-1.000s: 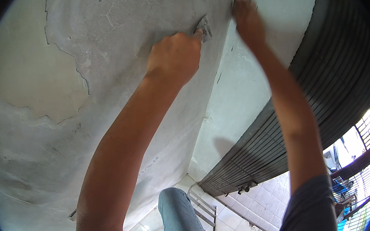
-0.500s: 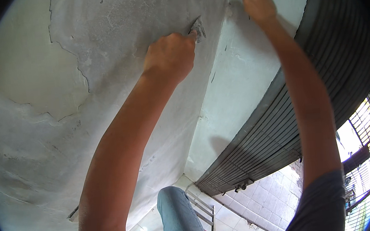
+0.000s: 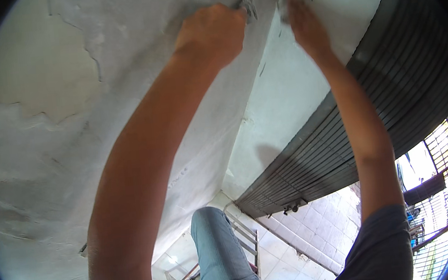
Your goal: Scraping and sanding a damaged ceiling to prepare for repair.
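My left hand (image 3: 214,33) is closed round a small grey putty knife (image 3: 249,7) with a smeared blade, held against the grey plastered wall (image 3: 133,35) near the inner corner. My right hand (image 3: 307,26) is raised at the pale wall strip (image 3: 279,97) just right of that corner. Its fingers are blurred and close together over something greyish that I cannot make out. A lighter patch with a ragged edge (image 3: 50,70) lies on the plaster at the left.
A dark ribbed metal shutter (image 3: 399,53) borders the pale strip on the right. Below are my jeans-clad leg (image 3: 215,243), a metal frame (image 3: 243,232) like a ladder or scaffold, tiled floor (image 3: 278,259), and a bright barred grille (image 3: 441,151) at the far right.
My right hand rose along the pale strip half a second ago and is now lower again. My left hand with the putty knife has moved higher up the wall.
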The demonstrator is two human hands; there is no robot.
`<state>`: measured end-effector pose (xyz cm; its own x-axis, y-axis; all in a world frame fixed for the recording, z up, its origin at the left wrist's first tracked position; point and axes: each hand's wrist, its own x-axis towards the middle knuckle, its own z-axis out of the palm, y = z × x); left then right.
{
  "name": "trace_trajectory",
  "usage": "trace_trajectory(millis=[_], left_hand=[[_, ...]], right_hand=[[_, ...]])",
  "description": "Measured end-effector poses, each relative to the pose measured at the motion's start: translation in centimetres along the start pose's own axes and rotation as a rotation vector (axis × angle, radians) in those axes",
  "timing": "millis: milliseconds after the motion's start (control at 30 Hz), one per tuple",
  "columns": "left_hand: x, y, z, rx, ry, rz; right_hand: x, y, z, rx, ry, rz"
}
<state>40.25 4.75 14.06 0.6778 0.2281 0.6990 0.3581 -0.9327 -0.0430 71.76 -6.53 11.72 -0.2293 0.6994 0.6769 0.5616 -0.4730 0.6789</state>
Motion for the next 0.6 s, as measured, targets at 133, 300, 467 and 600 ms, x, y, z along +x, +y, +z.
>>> trace_trajectory(millis=[133,300,467,600], left_hand=[[-0.4,0.2,-0.9,0.002,-0.113,-0.042],[0.4,2.5,-3.4,0.046,-0.189,-0.091],[-0.1,0.0,-5.2,-0.353,-0.281,0.143],[0.6,0.9,-1.7,0.148,-0.054,0.01]], right_hand=[[2.3,-2.2,-0.3,-0.181,-0.009,0.068],[-9.6,-13.6,2.4,-0.147,-0.16,0.031],[-17.8,-17.5,3.6,0.074,-0.3,-0.346],[-11.0,-9.6,4.4,0.062,-0.505,-0.147]])
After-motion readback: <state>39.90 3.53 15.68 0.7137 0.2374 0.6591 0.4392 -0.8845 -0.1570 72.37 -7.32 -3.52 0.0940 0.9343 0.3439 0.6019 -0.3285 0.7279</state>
